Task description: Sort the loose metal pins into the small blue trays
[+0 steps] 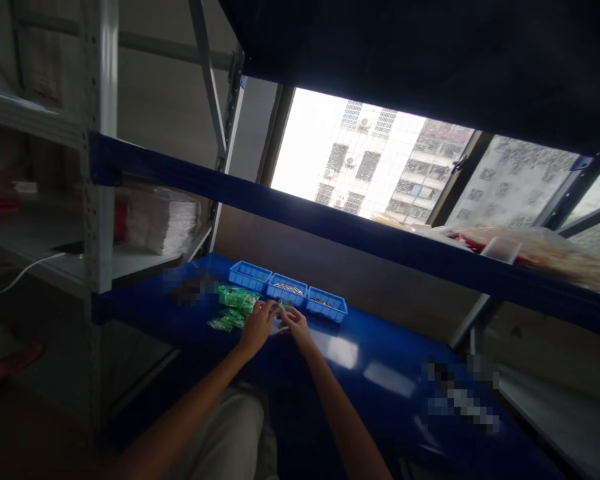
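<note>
Both my hands meet over the blue tabletop, just in front of the blue bins. The fingers of my left hand [258,325] are bent and pinched on a small clear-and-green plastic bag [283,309]. From the other side, my right hand [296,323] has its fingers closed on the same bag, which is partly hidden by the fingers. A pile of green plastic bags [237,297] lies beside my left hand. Behind the hands stand a middle blue bin [275,291] holding thin light metal pieces and a right bin [336,315] holding small dark pieces.
A third blue bin [237,275] stands at the left of the row. A blue shelf beam [300,213] crosses above the table [380,353]. Blurred-out items lie at the table's left and right. A metal rack post [99,233] rises on the left, near stacked white packs [167,223].
</note>
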A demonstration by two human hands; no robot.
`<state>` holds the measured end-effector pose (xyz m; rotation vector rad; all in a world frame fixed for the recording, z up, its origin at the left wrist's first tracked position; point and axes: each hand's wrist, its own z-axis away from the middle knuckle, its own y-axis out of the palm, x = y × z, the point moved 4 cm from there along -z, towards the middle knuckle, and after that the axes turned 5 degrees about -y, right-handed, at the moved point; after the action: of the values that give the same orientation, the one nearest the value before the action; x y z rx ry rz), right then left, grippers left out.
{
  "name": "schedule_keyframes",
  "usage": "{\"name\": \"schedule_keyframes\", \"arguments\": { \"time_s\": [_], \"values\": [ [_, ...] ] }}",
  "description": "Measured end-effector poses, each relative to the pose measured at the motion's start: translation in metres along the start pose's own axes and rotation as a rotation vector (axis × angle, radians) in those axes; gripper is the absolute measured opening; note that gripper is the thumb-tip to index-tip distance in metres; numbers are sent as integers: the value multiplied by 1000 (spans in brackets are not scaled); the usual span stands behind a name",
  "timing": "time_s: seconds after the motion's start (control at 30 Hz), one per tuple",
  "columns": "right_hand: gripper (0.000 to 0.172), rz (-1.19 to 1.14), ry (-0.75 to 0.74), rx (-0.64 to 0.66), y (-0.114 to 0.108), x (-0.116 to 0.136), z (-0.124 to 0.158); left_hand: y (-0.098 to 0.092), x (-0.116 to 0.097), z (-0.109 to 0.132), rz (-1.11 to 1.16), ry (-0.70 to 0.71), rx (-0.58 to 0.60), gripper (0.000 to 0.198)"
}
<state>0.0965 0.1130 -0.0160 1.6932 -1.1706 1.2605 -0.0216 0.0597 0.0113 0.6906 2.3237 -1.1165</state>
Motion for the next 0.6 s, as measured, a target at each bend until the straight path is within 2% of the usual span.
{"name": "schedule_keyframes", "arguments": {
  "time_s": [0.13,0.37,0.47,0.6],
  "values": [
    [54,-2,1,-107,-1,-2,6,2,1,-4,9,70,12,24],
    [52,28,0,-124,8,6,22,2,3,-2,16,34,47,26],
    [49,42,13,-162,8,5,24,3,1,-2,6,34,74,26],
    [44,-5,43,-238,4,0,22,4,-2,-4,-15,78,44,25]
  ]
}}
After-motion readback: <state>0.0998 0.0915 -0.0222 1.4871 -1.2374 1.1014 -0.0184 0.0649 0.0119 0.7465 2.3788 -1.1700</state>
